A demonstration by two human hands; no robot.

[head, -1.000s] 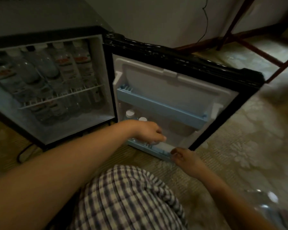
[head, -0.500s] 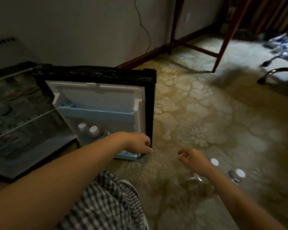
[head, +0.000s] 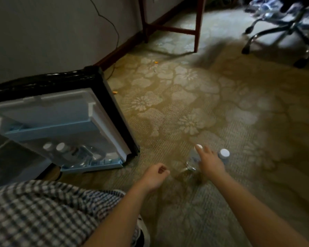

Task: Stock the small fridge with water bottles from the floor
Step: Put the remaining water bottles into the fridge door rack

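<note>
Dim room, daylight from upper right, motion blur, wide-angle bending at edges

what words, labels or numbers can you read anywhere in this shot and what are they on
No text here can be read.
Label on the near floor bottle: a pale patch, too blurred to read.
The far floor bottle: only its plain white cap shows clearly.
The door-shelf bottles: too dim and blurred to read.
The fridge door: no marking visible.
</note>
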